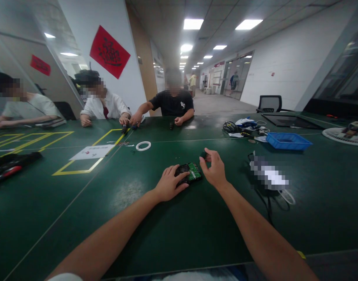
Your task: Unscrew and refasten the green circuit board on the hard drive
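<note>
A hard drive (194, 172) with a bare green circuit board and black casing lies flat on the green table. Over its left part rests my left hand (171, 183), the fingers on the far side and the thumb by the near edge, holding it against the tabletop. My right hand (215, 168) is raised just beyond the drive's right end, its fingers closed in a pinch. Between thumb and index finger shows a small dark object (202, 155); most of it is hidden, so its kind cannot be made out.
A blue plastic tray (288, 141) and a pile of cables (245, 127) lie to the right, near a partly blurred item with cords (268, 175). A white ring (143, 146) and a paper sheet (91, 152) lie left. Several people sit across the table.
</note>
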Available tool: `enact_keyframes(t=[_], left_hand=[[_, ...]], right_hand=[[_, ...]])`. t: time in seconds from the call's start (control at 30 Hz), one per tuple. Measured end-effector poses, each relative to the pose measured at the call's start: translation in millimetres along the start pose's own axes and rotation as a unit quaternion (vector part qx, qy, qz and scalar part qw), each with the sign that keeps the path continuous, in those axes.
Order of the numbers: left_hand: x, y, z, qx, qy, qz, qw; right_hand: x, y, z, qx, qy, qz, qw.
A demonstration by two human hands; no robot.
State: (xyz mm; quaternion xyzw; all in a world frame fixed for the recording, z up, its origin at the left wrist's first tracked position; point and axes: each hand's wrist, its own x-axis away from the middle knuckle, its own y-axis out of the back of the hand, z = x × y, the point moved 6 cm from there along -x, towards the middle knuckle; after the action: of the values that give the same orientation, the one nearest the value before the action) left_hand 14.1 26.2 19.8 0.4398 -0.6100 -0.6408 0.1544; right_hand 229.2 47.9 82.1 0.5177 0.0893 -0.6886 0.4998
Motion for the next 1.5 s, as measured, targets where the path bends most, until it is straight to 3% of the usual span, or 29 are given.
enact_keyframes(t=[0.37, 0.73, 1.03, 1.27, 1.5], left_hand=[[0, 1.7, -1, -0.003, -0.005, 0.000, 1.000], [1, 0.1, 1, 0.004, 0.000, -0.001, 1.000], [0, 0.8, 0, 0.011, -0.002, -0.005, 1.000], [1, 2.2, 1, 0.005, -0.003, -0.009, 1.000], [1, -0.8, 0, -0.004, 0.001, -0.006, 1.000]], right_hand=[[-4, 6, -1, 0.017, 0.000, -0.037, 0.999], [-4, 7, 3, 0.042, -0.023, -0.027, 0.998], [-3, 2, 7, -0.031, 0.000, -0.013, 0.999], [-2, 4, 6, 0.022, 0.012, -0.025, 0.999], [-4, 5, 12, -0.006, 0.041, -0.055, 0.998]])
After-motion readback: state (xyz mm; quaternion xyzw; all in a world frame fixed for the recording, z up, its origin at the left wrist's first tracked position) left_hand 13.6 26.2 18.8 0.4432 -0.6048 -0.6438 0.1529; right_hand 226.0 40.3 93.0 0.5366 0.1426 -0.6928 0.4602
